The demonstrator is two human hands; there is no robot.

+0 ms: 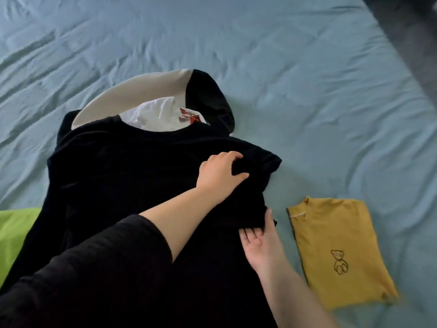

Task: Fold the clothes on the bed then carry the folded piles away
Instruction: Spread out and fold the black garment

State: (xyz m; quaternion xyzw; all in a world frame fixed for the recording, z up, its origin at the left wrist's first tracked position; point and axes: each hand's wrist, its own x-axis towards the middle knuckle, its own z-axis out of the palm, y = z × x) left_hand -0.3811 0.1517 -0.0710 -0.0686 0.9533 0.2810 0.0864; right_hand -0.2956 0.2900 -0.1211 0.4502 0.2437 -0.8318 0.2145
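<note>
- While the left hand (220, 174) is pinching a bunch of the black top (132, 176) in curled fingers, the right hand (257, 242) is lying palm up, straight fingers reaching under the folded edge, tips hidden.
- The top is lying mid-bed (307, 79), overlapping a white shirt (156, 112).
- Likely risk: the fold is slipping loose, or lifting is dragging the white shirt along.
- A folded yellow shirt (340, 252) is sitting near the right hand; a wide sweep could be rumpling it.
- A green cloth (14, 230) is showing at the left.
</note>
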